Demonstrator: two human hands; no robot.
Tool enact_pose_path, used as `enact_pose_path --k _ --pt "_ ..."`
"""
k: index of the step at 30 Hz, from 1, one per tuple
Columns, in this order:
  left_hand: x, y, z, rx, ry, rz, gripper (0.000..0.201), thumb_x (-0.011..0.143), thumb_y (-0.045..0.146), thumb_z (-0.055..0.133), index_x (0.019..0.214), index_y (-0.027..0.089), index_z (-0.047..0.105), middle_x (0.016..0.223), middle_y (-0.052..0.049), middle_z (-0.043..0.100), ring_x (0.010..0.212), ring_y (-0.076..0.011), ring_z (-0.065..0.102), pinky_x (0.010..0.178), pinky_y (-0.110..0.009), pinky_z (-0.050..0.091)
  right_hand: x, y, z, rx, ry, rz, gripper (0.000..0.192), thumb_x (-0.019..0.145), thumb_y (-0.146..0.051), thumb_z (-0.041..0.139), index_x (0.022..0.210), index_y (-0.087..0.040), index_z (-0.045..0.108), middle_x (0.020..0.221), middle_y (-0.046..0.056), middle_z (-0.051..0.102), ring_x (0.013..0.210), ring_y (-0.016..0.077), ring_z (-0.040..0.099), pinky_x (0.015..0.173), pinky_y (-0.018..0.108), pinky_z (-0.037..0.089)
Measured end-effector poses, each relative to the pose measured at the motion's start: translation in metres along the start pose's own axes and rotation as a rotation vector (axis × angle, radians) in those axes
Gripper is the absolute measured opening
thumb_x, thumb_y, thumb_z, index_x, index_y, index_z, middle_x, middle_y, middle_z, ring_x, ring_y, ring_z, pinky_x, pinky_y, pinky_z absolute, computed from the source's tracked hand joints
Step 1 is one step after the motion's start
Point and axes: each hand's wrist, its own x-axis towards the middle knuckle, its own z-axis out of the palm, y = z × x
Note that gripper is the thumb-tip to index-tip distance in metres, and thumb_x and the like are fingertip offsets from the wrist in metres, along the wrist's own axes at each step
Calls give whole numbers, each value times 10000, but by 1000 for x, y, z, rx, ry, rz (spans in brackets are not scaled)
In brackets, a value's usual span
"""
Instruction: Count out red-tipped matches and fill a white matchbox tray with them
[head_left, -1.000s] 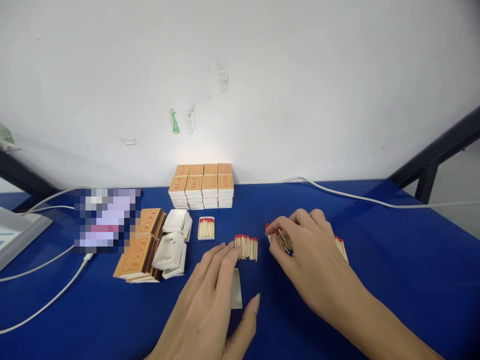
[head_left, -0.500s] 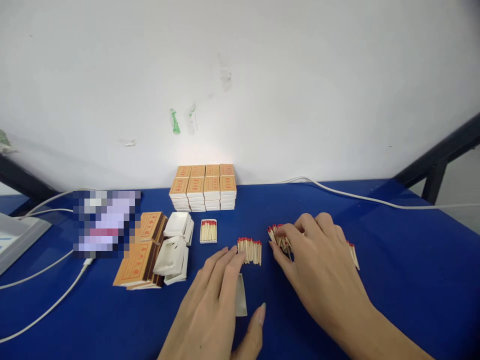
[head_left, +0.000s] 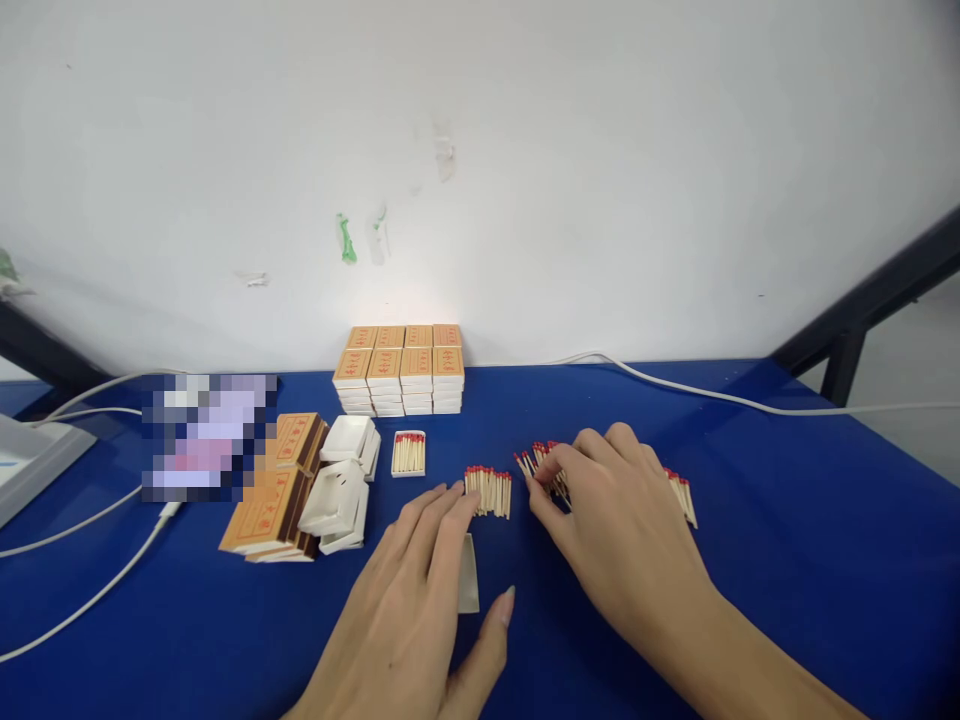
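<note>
Loose matches are spread across the middle of the blue table (head_left: 795, 530), in from its back edge. A row of matches (head_left: 491, 494) is touched by the fingertips of the left hand (head_left: 401, 595), whose thumb is held wide of the fingers, with nothing gripped; a shallow tray (head_left: 469, 575) is partly covered by it. The right hand (head_left: 626, 515) is curled narrowly over a match pile (head_left: 537, 457); whether any sticks are pinched cannot be told, since the fingers hide them. Another bunch (head_left: 681, 497) lies beyond it, towards the table's right edge.

The sticks should be light, stiff, easily snapped and prone to roll; they are best taken as a bundle by the plain stems, clear of the red heads.

Red Chinese characters are printed on the orange boxes (head_left: 274, 505) at left and the matchbox stack (head_left: 397, 372) near the back edge; no brand is legible.
</note>
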Motion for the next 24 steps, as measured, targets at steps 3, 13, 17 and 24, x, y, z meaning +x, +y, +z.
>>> enact_pose_path --k 3,13,17,24 --pt "0 1 0 -8 1 -8 585 1058 279 598 1600 176 404 1525 -199 635 1473 -365 594 1132 -577 624 3 1 -3 149 -13 60 213 978 -233 682 766 -243 671 813 76 667 869 300 537 769 456 420" --pt "3 2 -1 -24 1 13 634 1036 238 602 1624 148 382 1560 -204 614 1484 -350 582 1155 -558 612 2 -15 -8 439 -154 137 240 975 -288 721 747 -257 653 803 40 648 875 278 547 801 454 445" --pt "3 2 0 -19 6 11 658 1026 228 607 1638 156 378 1582 -197 603 1503 -350 567 1167 -559 601 0 -18 -1 387 -118 113 255 987 -283 697 745 -251 626 794 46 628 868 279 533 788 451 434" --pt "4 1 0 -17 12 13 649 1027 231 604 1635 156 391 1604 -190 590 1508 -348 562 1166 -554 604 0 -18 4 393 -112 86 265 1011 -279 668 753 -248 622 827 54 637 880 277 519 797 449 431"
